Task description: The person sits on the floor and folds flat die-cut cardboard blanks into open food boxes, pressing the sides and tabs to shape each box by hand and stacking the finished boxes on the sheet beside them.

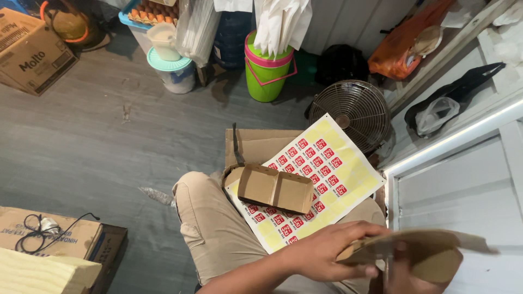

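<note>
Cardboard is gripped by the left hand near the sticker sheet, the right hand's hold cannot be told, and creasing seems possible if squeezed.

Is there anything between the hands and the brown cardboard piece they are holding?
No, nothing visible is in between. The left hand grips the flat brown cardboard piece directly, fingers on its edge. The right hand is mostly hidden under it. The folded cardboard box lies apart on the yellow sticker sheet on the lap.
</note>
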